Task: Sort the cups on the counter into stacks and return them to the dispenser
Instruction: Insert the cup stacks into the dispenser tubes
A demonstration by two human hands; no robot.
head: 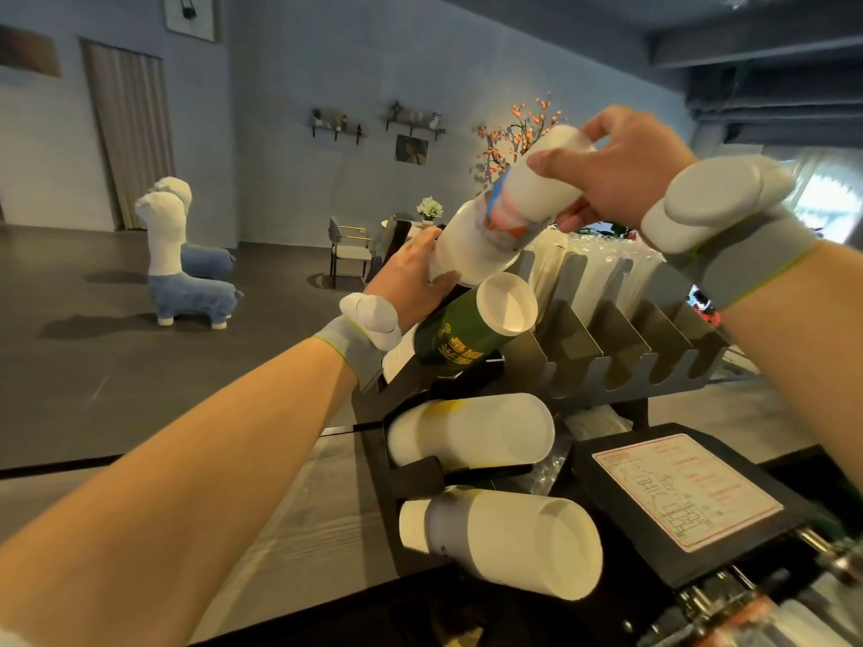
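A black cup dispenser (401, 464) stands on the counter with tilted slots. My right hand (626, 179) grips a stack of frosted white cups (541, 189) with a red and blue print, its end nested into a white cup stack (467, 247) in the top slot. My left hand (411, 275) holds that top stack from the left side. Below it lie a green cup stack (460, 338), a plain white stack (471, 434) and a grey-sleeved white stack (499, 537), all with open mouths toward me.
A grey metal lid rack (621, 361) with several dividers stands right of the dispenser, clear plastic lids (602, 247) behind it. A black machine with a labelled top (686, 492) sits at the lower right. Beyond the counter are alpaca-shaped stools (187, 282) and chairs (348, 247).
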